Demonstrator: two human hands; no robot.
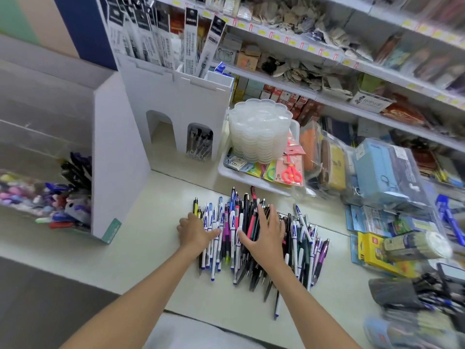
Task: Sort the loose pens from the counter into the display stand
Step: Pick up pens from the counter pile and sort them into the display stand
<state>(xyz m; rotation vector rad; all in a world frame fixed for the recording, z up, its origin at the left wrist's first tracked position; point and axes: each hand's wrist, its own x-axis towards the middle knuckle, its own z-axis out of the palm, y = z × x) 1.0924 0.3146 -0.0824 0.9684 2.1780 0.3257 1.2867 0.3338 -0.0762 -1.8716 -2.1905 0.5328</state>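
A heap of several loose pens (299, 245), white, blue, black, pink and purple, lies on the pale counter (151, 250). My left hand (195, 230) rests at the heap's left edge, fingers laid flat against the white pens. My right hand (265, 231) lies spread on top of the middle of the heap, fingers straight. The white display stand (118, 157) rises at the left, its tiers holding purple, black and blue pens (73, 182). A taller white stand (176, 107) behind has two arched openings, the right one showing dark pens (200, 143).
A white tray (234, 176) behind the heap holds stacked clear lids (259, 129) and packaged scissors (292, 173). Bagged pencil cases (377, 172), a yellow box (375, 253) and more stationery crowd the right side. Shelves of goods (327, 59) run along the back.
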